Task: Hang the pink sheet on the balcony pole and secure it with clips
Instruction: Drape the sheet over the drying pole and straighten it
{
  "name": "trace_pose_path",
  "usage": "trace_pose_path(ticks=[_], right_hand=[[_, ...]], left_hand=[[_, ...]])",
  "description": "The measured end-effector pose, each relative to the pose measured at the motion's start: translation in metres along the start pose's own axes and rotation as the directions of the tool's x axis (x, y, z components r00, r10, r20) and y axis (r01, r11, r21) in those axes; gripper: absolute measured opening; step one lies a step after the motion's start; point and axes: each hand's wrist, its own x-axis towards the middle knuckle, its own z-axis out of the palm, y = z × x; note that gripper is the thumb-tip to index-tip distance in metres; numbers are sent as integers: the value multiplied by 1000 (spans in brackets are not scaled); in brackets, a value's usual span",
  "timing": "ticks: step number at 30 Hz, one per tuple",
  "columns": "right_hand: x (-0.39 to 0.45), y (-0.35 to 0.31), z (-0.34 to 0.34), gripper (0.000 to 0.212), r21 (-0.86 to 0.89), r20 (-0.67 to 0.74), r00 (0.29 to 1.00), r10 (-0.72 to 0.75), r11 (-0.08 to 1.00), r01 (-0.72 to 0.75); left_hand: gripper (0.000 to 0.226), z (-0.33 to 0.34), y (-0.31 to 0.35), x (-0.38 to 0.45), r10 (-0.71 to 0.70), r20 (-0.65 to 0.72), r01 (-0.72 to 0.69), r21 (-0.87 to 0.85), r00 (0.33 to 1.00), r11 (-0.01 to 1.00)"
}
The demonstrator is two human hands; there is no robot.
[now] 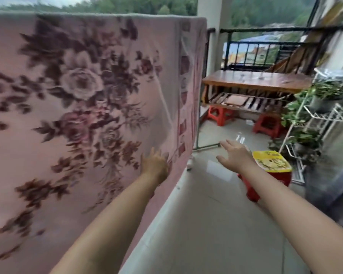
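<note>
**Pink sheet draped, both hands loose**

The pink sheet (77, 115) fills the left of the frame, hung over the top edge, printed with dark maroon flowers and a patterned border strip. The left hand (154, 165) touches its lower right part, fingers straight, grip released. The right hand (235, 155) hovers at centre right, spread, grasping nothing. Three red stools (219, 115) stand on the floor (216, 214); one wooden desk (255, 81) stands beyond.
</note>
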Motion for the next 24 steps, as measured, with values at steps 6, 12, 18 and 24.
trace_pose_path(ticks=[6,12,18,24], right_hand=[[101,69,42,61,-56,126,991,37,998,-30],[268,127,52,60,-75,164,983,82,995,-70],[444,173,29,60,-89,111,993,51,995,-41],[617,237,26,61,-23,61,998,-9,1000,10]], left_hand=[[47,37,60,141,70,68,-70,-3,995,998],[44,39,80,322,112,55,-110,-26,992,994],[48,1,105,505,133,-18,-134,-30,991,991],[53,-6,136,664,109,-104,-102,70,989,992]])
